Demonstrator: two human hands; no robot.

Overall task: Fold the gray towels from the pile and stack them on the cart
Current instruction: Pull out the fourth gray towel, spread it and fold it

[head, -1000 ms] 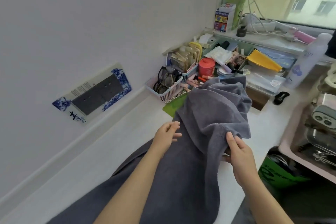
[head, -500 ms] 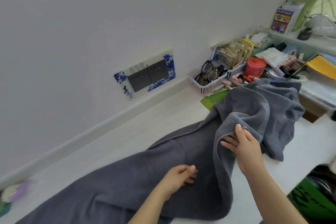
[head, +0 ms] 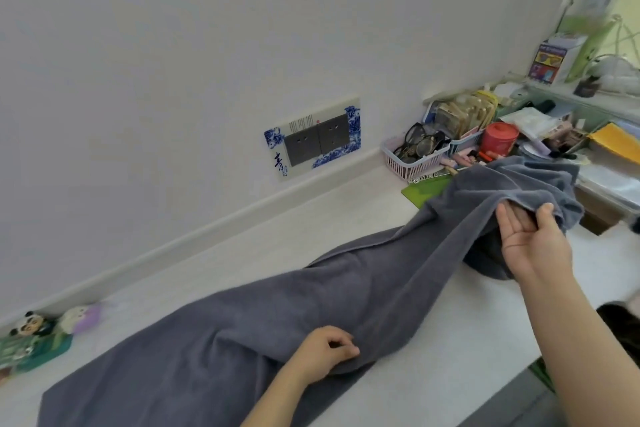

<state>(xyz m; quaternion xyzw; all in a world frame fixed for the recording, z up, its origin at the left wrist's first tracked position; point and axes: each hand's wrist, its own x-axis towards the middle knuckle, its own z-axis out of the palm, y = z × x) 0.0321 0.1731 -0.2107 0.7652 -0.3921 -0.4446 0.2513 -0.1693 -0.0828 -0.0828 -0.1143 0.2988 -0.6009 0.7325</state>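
A long gray towel lies stretched across the white surface, from the lower left of the frame up to the right of centre. The left hand, at lower centre, rests on the towel with its fingers curled, pinching the cloth near its front edge. The right hand, at right of centre, is palm up and holds the towel's raised far end between thumb and fingers, near a pink basket of glasses.

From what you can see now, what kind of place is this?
Probably a lived-in home room: a white counter along the wall, a basket of eyeglasses, cosmetics clutter, and a window ledge with plugged-in cables.
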